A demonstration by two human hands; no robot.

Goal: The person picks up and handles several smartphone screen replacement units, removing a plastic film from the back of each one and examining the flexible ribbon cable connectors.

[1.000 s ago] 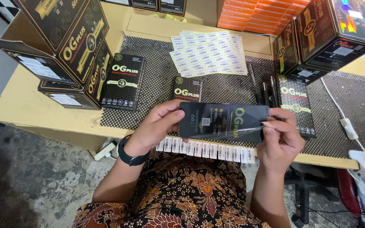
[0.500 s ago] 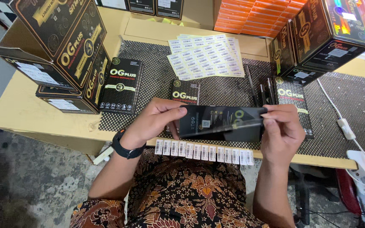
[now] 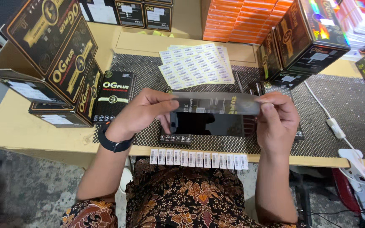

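— Sleeve [image 3: 216, 102] sits above the mat's [image 3: 148, 76] near edge, pinched at each end: left hand [image 3: 142, 112], right hand [image 3: 277, 120]. Dark panel [image 3: 208, 123] hangs just under it.

— Advice?

— I'd keep it level and grip only the edges, so nothing smudges.

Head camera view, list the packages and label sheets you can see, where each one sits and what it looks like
Flat black sleeve: held between left hand and right hand, long, dark.
Black-and-gold cartons: stacked far left, tilted.
Flat black pack: on the mat beside them.
White label sheets: mat's far side, small rectangles in rows.
White sticker strip: along table's near edge.
Orange boxes: stacked at back.
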